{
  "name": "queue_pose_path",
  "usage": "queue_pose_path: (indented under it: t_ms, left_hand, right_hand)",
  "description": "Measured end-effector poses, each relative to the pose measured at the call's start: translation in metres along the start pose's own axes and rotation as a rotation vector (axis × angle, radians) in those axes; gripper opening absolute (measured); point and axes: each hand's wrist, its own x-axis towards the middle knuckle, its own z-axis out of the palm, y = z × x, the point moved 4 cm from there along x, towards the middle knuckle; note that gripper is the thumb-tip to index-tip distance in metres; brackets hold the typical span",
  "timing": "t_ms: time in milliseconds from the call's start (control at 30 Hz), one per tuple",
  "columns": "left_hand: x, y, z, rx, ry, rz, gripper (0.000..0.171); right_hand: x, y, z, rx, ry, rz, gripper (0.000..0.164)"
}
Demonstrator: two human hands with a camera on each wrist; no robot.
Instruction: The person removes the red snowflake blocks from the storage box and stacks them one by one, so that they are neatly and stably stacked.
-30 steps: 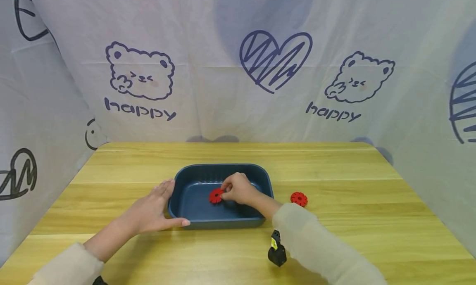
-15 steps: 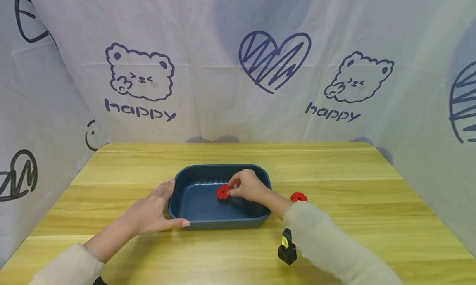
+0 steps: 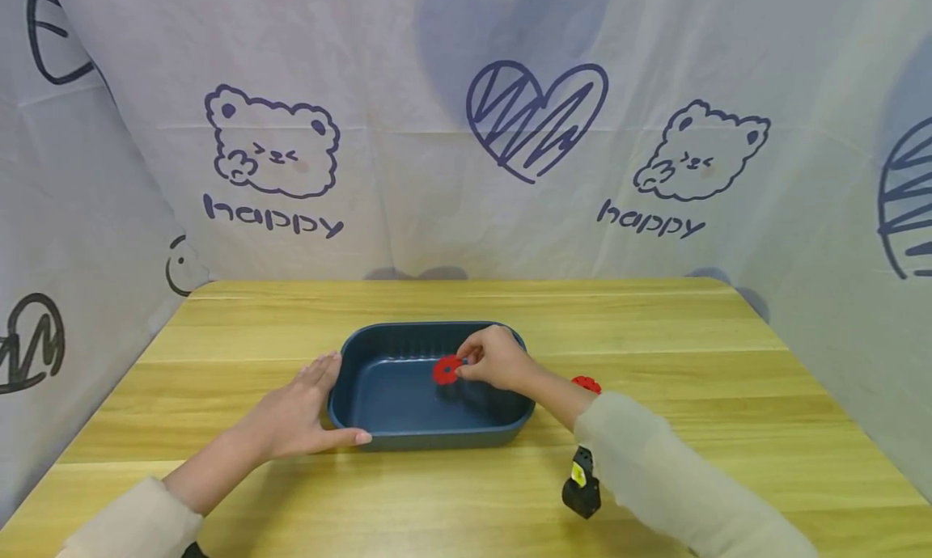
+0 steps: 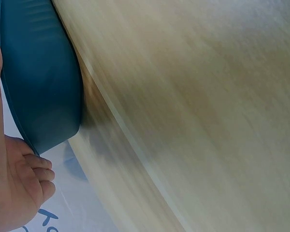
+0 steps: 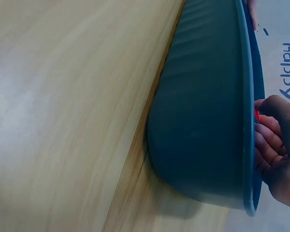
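In the head view a dark blue rectangular basin (image 3: 437, 440) stands on the wooden table. My right hand (image 3: 502, 362) reaches over its right side and pinches a red notched disc (image 3: 441, 371) at the disc's right edge, inside the basin. Only a red sliver of that disc (image 5: 257, 115) shows in the right wrist view, between thumb and fingers. My left hand (image 3: 291, 416) rests against the basin's left end, fingers along the left side and thumb at the front rim. Behind my right forearm lies a second red notched disc (image 3: 586, 383), partly hidden.
A black wrist device (image 3: 581, 485) sits below my right sleeve. Beyond the wooden table (image 3: 655, 315) hangs a pale cloth (image 3: 408, 170) with bear and heart drawings, and more cloth closes in both sides.
My right hand has moved right and slightly away from me with the red disc pinched. Its forearm now covers more of the second disc. The left hand stays in place.
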Motion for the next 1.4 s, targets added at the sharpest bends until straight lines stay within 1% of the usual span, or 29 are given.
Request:
queue_pose_path:
  t_ms: [167, 367, 567, 667, 1000, 1267, 1400]
  left_hand:
    - [0.000, 0.001, -0.001, -0.002, -0.005, 0.002, 0.114]
    - [0.000, 0.001, -0.001, -0.006, -0.011, 0.003, 0.114]
    - [-0.001, -0.002, 0.001, -0.022, -0.018, -0.007, 0.113]
    - [-0.001, -0.003, 0.002, -0.020, -0.012, -0.005, 0.113]
    - [0.000, -0.003, 0.002, -0.015, -0.011, -0.001, 0.113]
    - [0.000, -0.003, 0.002, -0.010, -0.006, -0.001, 0.113]
    - [0.000, -0.003, 0.002, -0.010, -0.006, -0.001, 0.113]
  right_hand:
    - [-0.005, -0.002, -0.005, 0.001, -0.008, -0.021, 0.017]
    - [-0.012, 0.000, -0.009, 0.050, -0.040, -0.033, 0.019]
    - [-0.019, 0.005, -0.017, 0.054, -0.029, -0.048, 0.019]
    - [-0.022, 0.008, -0.020, 0.056, -0.025, -0.041, 0.019]
    - [-0.036, 0.018, -0.036, 0.065, 0.035, -0.025, 0.017]
    - [-0.045, 0.034, -0.048, 0.077, 0.096, 0.028, 0.016]
    - [-0.051, 0.040, -0.055, 0.088, 0.119, 0.038, 0.016]
